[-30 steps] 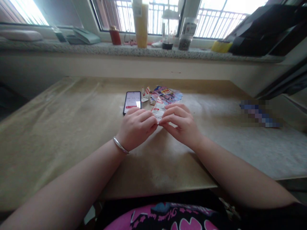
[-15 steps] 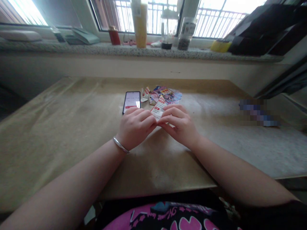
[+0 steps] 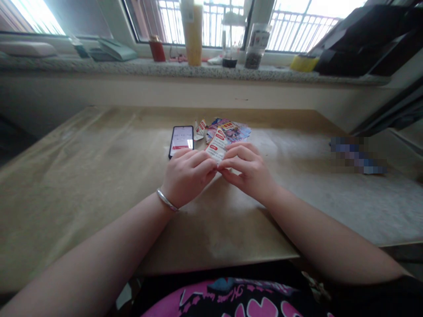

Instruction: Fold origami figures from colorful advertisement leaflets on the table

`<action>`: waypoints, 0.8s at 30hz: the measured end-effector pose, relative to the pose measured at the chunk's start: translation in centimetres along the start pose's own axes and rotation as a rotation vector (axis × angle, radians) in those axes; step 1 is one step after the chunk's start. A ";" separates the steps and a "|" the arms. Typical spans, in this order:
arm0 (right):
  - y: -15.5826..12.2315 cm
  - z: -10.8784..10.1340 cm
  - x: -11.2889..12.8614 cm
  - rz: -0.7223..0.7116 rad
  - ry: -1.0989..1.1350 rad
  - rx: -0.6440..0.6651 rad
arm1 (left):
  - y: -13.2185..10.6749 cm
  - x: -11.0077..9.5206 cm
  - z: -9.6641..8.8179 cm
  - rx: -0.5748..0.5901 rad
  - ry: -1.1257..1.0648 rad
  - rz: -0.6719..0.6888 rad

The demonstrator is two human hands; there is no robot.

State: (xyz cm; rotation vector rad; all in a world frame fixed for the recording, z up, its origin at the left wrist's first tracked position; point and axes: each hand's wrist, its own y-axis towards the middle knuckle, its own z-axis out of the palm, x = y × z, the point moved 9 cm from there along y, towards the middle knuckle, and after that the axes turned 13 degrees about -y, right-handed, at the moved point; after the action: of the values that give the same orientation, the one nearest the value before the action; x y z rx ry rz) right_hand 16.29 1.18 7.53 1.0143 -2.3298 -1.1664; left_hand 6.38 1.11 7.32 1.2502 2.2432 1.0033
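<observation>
A folded piece of printed paper (image 3: 217, 146), white with red labels and a pointed top, stands tilted between my hands. My left hand (image 3: 191, 174), with a silver bangle at the wrist, pinches its lower edge from the left. From the right, my right hand (image 3: 246, 167) pinches the same edge, and the fingertips of both hands nearly meet there. The lower edge of the paper is mostly hidden by the fingers. Just beyond it lies a loose pile of colourful printed papers (image 3: 239, 130). A small folded paper piece (image 3: 200, 129) stands left of the pile.
A phone (image 3: 181, 140) with a lit screen lies beyond my left hand. At the table's right side is a blurred-out item (image 3: 357, 156). Bottles and jars, among them a tall yellow one (image 3: 193, 35), line the window sill (image 3: 132, 67) behind the table (image 3: 82, 176).
The folded paper has tipped slightly left and more of its printed face shows. Both hands keep their pinch with barely any shift.
</observation>
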 end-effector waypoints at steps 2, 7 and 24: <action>0.0 -0.2 0.1 0.001 -0.009 -0.007 | 0.0 -0.1 -0.2 -0.023 -0.016 0.007; 0.0 -0.3 0.2 -0.008 -0.038 -0.015 | 0.1 -0.2 -0.4 -0.036 -0.075 0.036; -0.1 0.2 -1.2 0.016 -0.137 0.006 | -0.3 1.0 0.1 -0.054 -0.190 -0.057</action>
State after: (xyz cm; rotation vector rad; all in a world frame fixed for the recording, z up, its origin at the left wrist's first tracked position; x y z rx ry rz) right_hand 17.04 2.08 7.37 0.9429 -2.4423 -1.2605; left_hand 5.70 1.88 7.04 1.1990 2.0808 0.8792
